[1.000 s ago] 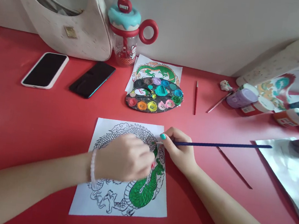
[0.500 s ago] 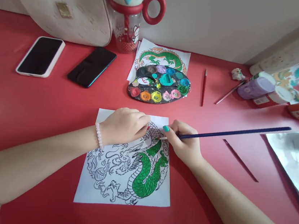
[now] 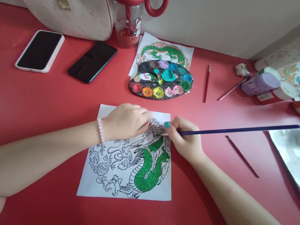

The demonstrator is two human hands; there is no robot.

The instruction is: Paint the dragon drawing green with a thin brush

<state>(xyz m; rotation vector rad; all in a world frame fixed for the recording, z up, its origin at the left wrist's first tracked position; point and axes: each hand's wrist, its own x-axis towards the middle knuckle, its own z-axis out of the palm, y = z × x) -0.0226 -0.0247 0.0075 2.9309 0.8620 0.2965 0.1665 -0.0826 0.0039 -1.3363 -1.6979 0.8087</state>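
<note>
1. Head view: we see the right hand (image 3: 187, 142) pinching the blue paintbrush (image 3: 240, 130).
2. The dragon drawing (image 3: 147, 178) lies on the red table (image 3: 46, 202).
3. Over it lies the left hand (image 3: 127, 122); its grip we cannot tell.

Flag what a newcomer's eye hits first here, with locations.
The partly green dragon drawing, front and center on the red table. Next, the long blue brush in the right hand, at the drawing's right side. Beyond it, the multicolored paint palette partly covers another dragon picture.
</note>
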